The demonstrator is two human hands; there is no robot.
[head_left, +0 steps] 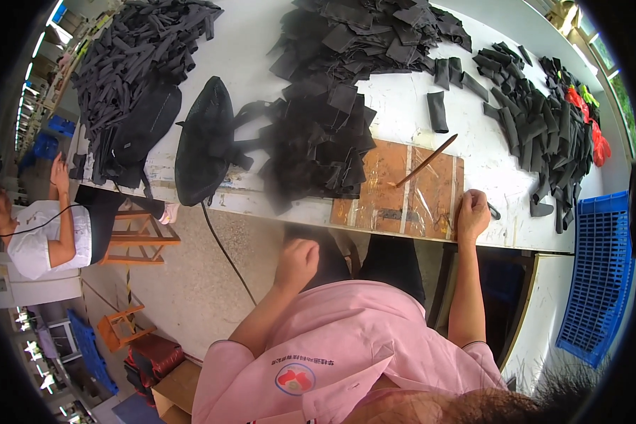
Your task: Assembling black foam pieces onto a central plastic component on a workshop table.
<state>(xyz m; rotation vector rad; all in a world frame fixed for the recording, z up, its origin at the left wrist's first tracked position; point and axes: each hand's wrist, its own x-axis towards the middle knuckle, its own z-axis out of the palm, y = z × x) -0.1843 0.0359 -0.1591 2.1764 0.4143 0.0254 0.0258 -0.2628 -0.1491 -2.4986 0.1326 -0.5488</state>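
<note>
Worktop (396,92) in the head view is scuffed white, with black fabric pieces (321,134) heaped at 10, 12 and 2 o'clock. A taped brown board (411,193) lies before 3, a wooden stick (427,160) on it. Beside its right edge the right hand (473,215) is fisted; the left hand (299,263), likewise fisted, is toward 7. Whether either pinches something, I cannot tell. A co-worker (46,244) sits at 9, a blue plastic crate (595,275) past 3.

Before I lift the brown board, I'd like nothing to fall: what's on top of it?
A stick lies on the board, along with pale strips. Black pieces overlap its left side; whatever is beneath them is covered and can't be seen.
</note>
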